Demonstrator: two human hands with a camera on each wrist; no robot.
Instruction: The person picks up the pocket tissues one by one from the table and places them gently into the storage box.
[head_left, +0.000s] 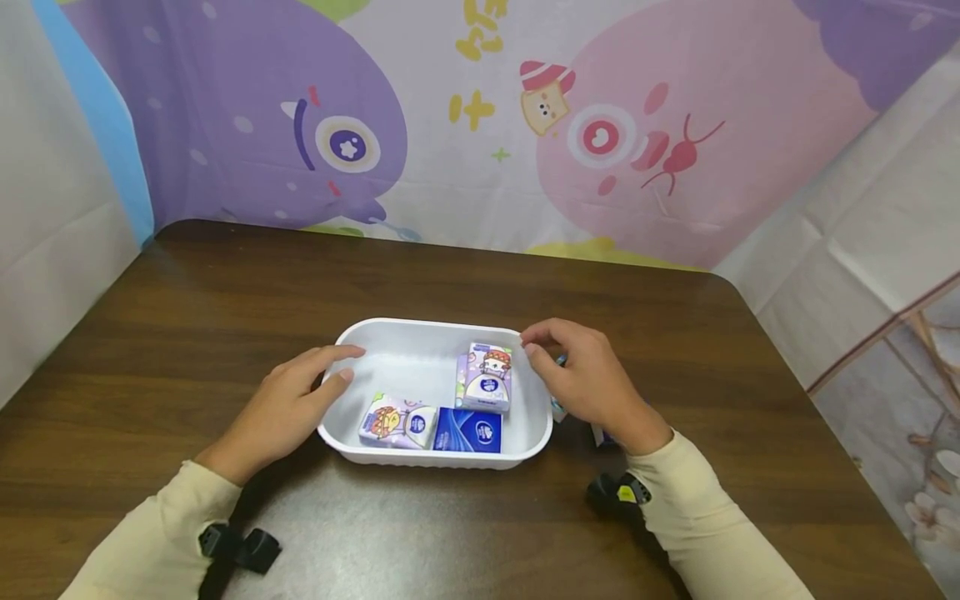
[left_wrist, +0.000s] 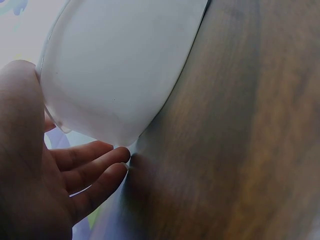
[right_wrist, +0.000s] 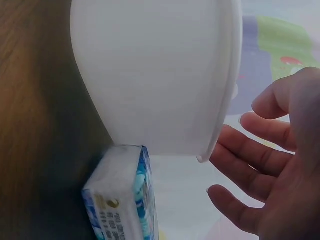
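Observation:
A white oval-ended plastic tray [head_left: 405,460] holds several tissue packs. In it, a cartoon-printed tissue pack [head_left: 397,422] lies beside a blue tissue pack [head_left: 468,431] along the near side. Toward the right end, another cartoon tissue pack [head_left: 489,379] lies on top of a lilac one. My left hand [head_left: 281,406] is at the tray's left end, thumb and index finger over the rim; its other fingers extend outside the end wall in the left wrist view. My right hand [head_left: 588,375] hovers by the right rim, fingers loosely bent, holding nothing.
Just outside the tray's right end stands a tissue pack [right_wrist: 122,195] with blue-printed sides, partly hidden under my right hand in the head view. A dark blue pack [head_left: 603,435] shows beneath the right wrist. The brown wooden table [head_left: 240,275] meets a cartoon-printed cloth [head_left: 465,200] behind.

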